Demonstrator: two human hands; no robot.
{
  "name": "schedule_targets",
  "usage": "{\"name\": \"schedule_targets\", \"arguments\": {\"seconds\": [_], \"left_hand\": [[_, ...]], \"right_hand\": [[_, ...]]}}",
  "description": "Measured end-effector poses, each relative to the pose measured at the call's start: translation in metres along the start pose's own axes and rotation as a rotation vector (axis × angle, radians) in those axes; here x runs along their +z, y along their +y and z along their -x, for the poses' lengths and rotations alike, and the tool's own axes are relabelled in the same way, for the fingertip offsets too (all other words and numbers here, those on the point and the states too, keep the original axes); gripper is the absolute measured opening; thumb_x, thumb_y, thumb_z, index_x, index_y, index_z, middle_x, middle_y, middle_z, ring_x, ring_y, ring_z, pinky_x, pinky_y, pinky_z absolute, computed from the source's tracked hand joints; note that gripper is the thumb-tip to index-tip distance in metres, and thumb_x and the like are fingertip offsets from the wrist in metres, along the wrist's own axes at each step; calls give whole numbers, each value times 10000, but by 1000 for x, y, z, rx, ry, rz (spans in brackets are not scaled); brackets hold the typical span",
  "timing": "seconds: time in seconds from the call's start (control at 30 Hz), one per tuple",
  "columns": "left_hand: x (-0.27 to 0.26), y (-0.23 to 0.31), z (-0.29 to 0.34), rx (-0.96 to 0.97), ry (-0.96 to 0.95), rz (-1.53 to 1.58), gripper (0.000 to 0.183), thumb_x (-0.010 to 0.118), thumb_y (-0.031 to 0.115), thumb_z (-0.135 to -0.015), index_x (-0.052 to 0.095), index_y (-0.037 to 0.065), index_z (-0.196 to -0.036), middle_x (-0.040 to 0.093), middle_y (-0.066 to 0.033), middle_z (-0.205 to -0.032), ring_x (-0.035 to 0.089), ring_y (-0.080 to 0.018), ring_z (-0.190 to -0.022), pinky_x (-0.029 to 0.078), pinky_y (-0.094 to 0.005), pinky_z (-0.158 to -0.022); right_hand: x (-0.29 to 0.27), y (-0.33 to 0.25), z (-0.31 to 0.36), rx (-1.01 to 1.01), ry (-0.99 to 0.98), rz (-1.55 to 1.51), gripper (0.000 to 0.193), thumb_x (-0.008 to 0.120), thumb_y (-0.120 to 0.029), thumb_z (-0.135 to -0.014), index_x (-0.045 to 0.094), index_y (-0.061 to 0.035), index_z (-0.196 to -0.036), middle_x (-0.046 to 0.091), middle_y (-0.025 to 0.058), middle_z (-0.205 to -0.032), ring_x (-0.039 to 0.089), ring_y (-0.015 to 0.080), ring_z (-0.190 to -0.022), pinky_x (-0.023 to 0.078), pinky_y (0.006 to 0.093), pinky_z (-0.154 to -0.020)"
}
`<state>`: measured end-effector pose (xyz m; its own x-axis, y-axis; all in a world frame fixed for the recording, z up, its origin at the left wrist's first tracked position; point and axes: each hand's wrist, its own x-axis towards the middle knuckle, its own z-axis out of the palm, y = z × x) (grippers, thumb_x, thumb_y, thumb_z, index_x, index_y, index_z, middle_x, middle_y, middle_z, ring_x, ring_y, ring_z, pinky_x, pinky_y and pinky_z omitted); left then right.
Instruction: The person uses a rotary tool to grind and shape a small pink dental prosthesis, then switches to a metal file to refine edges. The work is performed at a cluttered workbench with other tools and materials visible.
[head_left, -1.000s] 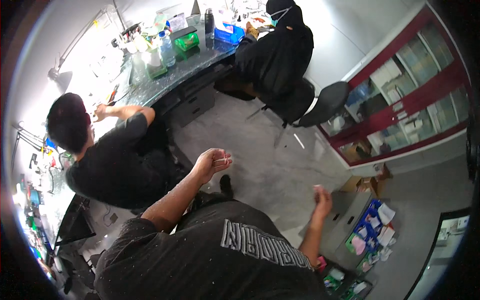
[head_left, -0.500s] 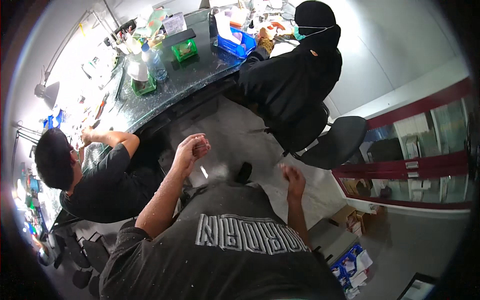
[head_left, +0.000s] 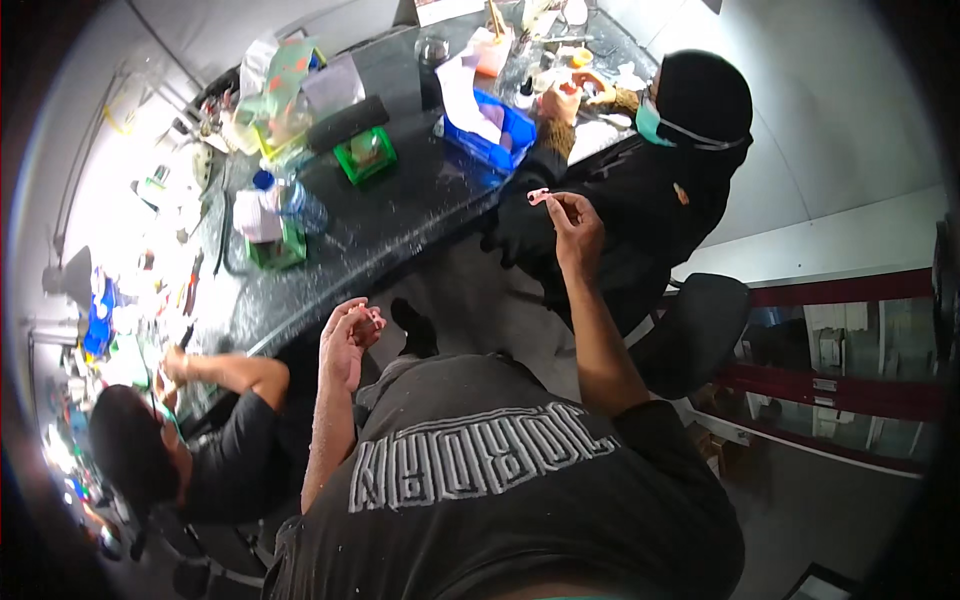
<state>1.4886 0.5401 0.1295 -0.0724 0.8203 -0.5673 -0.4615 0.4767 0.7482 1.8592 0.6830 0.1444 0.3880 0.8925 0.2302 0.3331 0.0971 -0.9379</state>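
My right hand is raised in front of the co-worker in black. Between its thumb and fingertips it pinches a small curved pink piece with a dark spot, like part of a denture. Lower and to the left, my left hand is held palm up near the bench's front edge. Its curled fingers close round a lumpy pink piece, partly hidden and too small to make out fully. Both hands are in the air, apart from the bench.
On the dark bench stand a blue bin, green bins and a plastic bottle. One masked co-worker sits at the right, another co-worker at the left. A black chair and glass-fronted drawers are at right.
My right hand has risen forward and now shows a pink piece at its fingertips. My left hand has shifted slightly left and down. The view has moved closer to the bench.
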Motion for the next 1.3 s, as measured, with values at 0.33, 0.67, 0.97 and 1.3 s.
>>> {"name": "schedule_targets", "arguments": {"seconds": [0.33, 0.67, 0.97, 1.3], "left_hand": [[-4, 119, -100, 53, -316, -144, 258, 577, 202, -1031, 631, -8, -1172, 666, -46, -895, 637, -116, -789, 517, -264, -760], [12, 162, -142, 1, -273, -64, 291, 613, 157, -1004, 563, -26, -1224, 632, -69, -930, 619, -132, -810, 519, -269, -765], [45, 160, -172, -72, -318, -65, 310, 621, 130, -993, 555, -45, -1240, 632, -88, -941, 609, -152, -838, 519, -297, -790], [61, 146, -180, -105, -303, -40, 303, 618, 118, -990, 557, -47, -1237, 636, -96, -942, 602, -157, -831, 514, -293, -793]], "right_hand": [[86, 5, -97, 179, 128, 32, 149, 675, -149, -979, 654, -3, -999, 729, 48, -883, 671, 93, -795, 514, 245, -693], [130, 25, -148, -44, 148, 398, 88, 589, -124, -993, 552, -58, -1038, 713, 165, -935, 693, 377, -891, 524, 460, -794], [120, 47, -154, 200, -3, 124, 97, 589, -103, -1001, 563, -11, -1019, 721, 123, -887, 706, 247, -770, 550, 335, -706], [105, 94, -193, 322, 44, 275, 326, 644, -274, -990, 705, 18, -1119, 757, 160, -957, 734, 239, -850, 546, 338, -759]]}}
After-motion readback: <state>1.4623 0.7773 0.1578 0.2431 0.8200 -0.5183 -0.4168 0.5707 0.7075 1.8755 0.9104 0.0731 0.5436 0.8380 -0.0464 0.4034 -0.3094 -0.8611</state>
